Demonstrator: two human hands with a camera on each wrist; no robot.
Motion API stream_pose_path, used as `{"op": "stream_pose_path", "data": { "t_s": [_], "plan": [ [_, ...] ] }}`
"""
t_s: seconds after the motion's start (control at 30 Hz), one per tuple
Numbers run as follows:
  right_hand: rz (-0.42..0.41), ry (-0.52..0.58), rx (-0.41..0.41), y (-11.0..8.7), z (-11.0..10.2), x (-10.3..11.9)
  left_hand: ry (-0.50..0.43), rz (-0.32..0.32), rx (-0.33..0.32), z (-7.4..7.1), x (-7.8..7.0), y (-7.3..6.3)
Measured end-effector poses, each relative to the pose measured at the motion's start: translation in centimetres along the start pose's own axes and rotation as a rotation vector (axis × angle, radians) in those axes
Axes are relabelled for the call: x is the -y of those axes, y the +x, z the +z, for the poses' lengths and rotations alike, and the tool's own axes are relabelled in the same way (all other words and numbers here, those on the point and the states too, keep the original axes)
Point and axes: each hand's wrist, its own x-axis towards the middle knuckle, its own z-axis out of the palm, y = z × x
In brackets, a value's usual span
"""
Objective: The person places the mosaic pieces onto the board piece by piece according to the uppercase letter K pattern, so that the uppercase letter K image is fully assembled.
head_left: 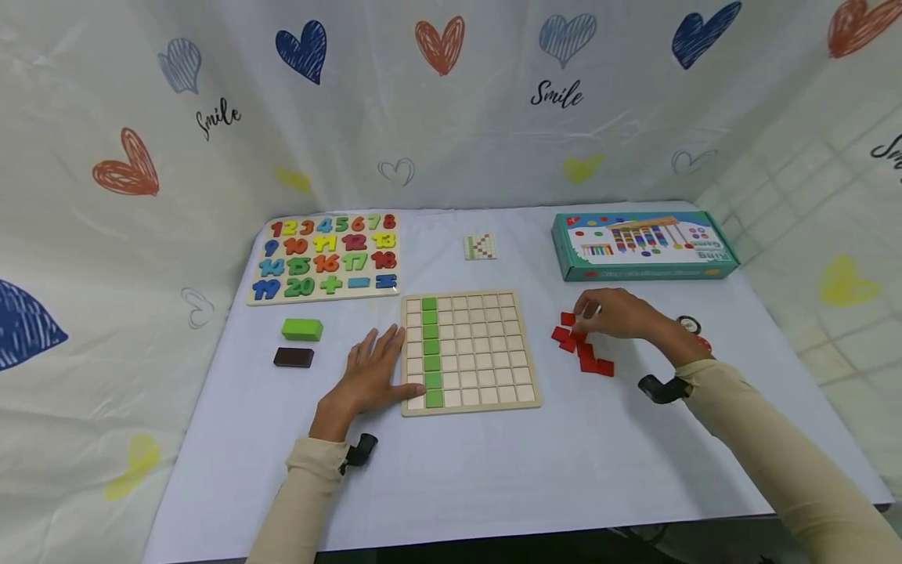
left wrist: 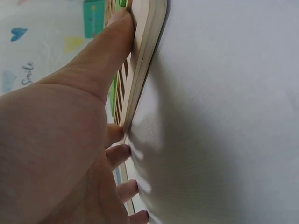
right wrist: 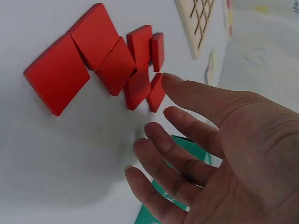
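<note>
A wooden grid board [head_left: 482, 352] lies mid-table, its second column from the left filled with green square tiles [head_left: 431, 347]. At its left edge rests my left hand [head_left: 369, 372], fingers spread; the thumb lies over the near rim, as the left wrist view also shows. Several red square tiles [right wrist: 112, 65] lie loosely together to the right of the board. Over the far end of these tiles is my right hand [head_left: 613, 313], fingers loosely curved. In the right wrist view, nothing sits between its fingers, and the thumb tip is right by one red tile.
Left of the board lie a green block [head_left: 301, 330] and a dark brown block [head_left: 293, 357]. Behind are a number puzzle board [head_left: 324, 258], a small pattern card [head_left: 481, 247] and a green toy box [head_left: 644, 244]. A small wheeled red object [head_left: 690, 324] sits partly behind my right wrist.
</note>
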Motion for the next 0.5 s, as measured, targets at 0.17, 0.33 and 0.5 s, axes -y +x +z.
{"op": "stream_pose_path", "data": {
  "t_s": [0.17, 0.33, 0.5],
  "plan": [
    [-0.008, -0.008, -0.008, 1.3, 0.7, -0.6, -0.006, 0.006, -0.001, 0.0, -0.2, -0.1],
    [-0.01, -0.025, -0.033, 2.2, 1.1, -1.2, -0.014, 0.008, -0.004, 0.0, -0.3, -0.2],
    [-0.015, -0.006, -0.035, 2.5, 1.1, -1.5, -0.013, 0.002, -0.007, -0.2, -0.2, -0.2]
  ]
}}
